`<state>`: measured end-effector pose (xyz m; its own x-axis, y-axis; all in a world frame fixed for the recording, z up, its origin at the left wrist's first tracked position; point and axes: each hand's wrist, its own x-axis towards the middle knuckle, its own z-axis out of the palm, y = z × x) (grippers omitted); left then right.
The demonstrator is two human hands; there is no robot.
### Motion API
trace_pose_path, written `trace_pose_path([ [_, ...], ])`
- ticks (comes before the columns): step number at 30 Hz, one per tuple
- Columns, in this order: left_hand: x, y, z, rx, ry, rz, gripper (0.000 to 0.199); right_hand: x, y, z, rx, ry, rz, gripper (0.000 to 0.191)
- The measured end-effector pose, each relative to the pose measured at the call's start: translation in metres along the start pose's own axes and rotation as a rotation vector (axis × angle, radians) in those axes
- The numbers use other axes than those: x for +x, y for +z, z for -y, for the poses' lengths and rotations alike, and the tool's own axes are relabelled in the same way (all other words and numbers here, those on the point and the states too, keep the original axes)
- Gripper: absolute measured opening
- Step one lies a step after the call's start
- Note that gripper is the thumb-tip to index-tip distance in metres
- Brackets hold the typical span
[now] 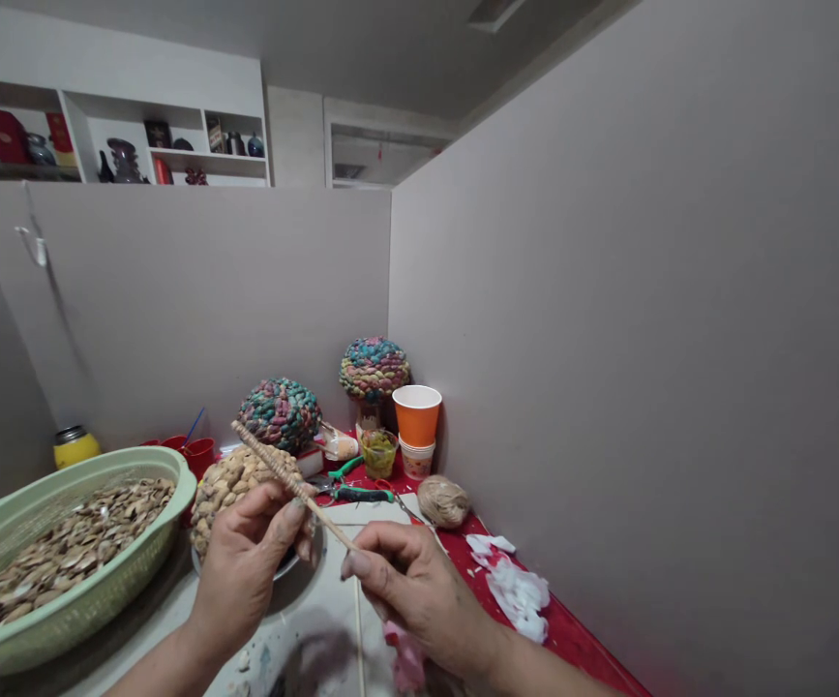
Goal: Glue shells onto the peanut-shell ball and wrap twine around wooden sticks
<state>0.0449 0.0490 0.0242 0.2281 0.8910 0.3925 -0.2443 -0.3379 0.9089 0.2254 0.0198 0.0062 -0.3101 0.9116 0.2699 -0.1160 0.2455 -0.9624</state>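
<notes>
A thin stick wrapped in tan twine [266,455] slants between my hands, its far end up to the left. My left hand [249,547] is closed around its middle, thumb and fingers pinching it. At the lower end, my right hand [419,586] pinches the stick between thumb and fingers. Just behind my left hand sits a dome covered in pale nutshells [234,479], partly hidden by that hand. A ball of twine [443,501] lies beyond my right hand. A pale strand [359,629] runs down below the hands.
On the left stands a green basket [187,474] of shells. Behind are two painted shell domes [281,411], an orange cup [417,421], a glue-stained cup [378,452] and green-handled pliers [365,495]. Crumpled white tissue [521,595] lies on the red cloth, beside the grey partition [644,339].
</notes>
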Motion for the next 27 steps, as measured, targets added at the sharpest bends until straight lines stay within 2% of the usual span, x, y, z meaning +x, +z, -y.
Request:
trace_pose_path([
  [7,0.000,0.002,-0.002,-0.020,-0.001,-0.013,0.017,0.001,-0.002,-0.002,0.145,0.082,0.129,0.048],
  [9,0.000,0.003,-0.002,-0.020,0.003,-0.037,0.017,0.001,-0.002,-0.001,0.048,0.032,0.070,0.042],
  [12,0.001,0.003,-0.004,-0.006,0.010,-0.073,0.019,0.000,-0.002,0.005,-0.234,-0.134,-0.060,0.030],
  [15,0.001,0.005,-0.014,0.034,0.021,-0.090,0.018,0.002,-0.005,0.017,-0.451,-0.266,-0.105,0.030],
  [17,0.004,0.009,-0.028,0.099,0.076,-0.120,0.017,0.005,-0.009,0.028,-0.518,-0.295,-0.101,0.029],
  [20,0.018,0.021,-0.055,0.201,0.241,-0.117,0.013,0.010,-0.015,0.049,-0.534,-0.358,-0.118,0.027],
  [25,0.051,0.056,-0.108,0.227,0.457,0.023,0.013,0.009,-0.020,0.092,-0.472,-0.516,-0.317,0.023],
  [26,0.054,0.064,-0.120,0.261,0.496,0.039,0.017,0.007,-0.019,0.103,-0.476,-0.550,-0.355,0.024],
  [27,0.056,0.071,-0.134,0.310,0.525,0.059,0.030,0.004,-0.017,0.115,-0.489,-0.590,-0.393,0.025],
])
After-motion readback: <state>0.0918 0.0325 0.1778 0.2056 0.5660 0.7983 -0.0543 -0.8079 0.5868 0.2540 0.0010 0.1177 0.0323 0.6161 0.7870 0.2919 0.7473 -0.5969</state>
